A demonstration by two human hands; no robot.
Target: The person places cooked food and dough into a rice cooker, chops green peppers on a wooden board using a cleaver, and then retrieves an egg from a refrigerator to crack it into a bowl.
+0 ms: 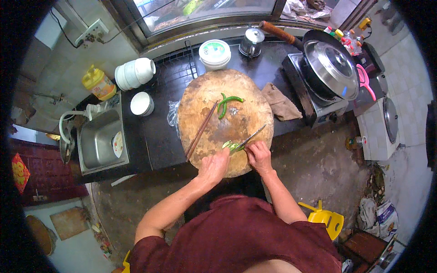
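My left hand (214,166) is at the near edge of a round wooden chopping board (225,82), closed around the hidden handle of a knife. The knife's blade (254,134) slants away to the upper right. Fingertips of my right hand (258,155) hold a green chili pepper (241,148) against the board, just right of the blade. Sliced chili pieces (229,144) lie left of the blade. Farther up the board, two whole green chilies (223,106) cross each other. A pair of brown chopsticks (202,131) rests along the board's left side.
A folded brown cloth (280,102) touches the board's right side, near a gas stove (300,82) bearing a lidded wok (329,70). Behind the board stand a white tub (214,54) and a metal pot (252,42). Leftward are stacked bowls (135,73) and a steel sink (99,146).
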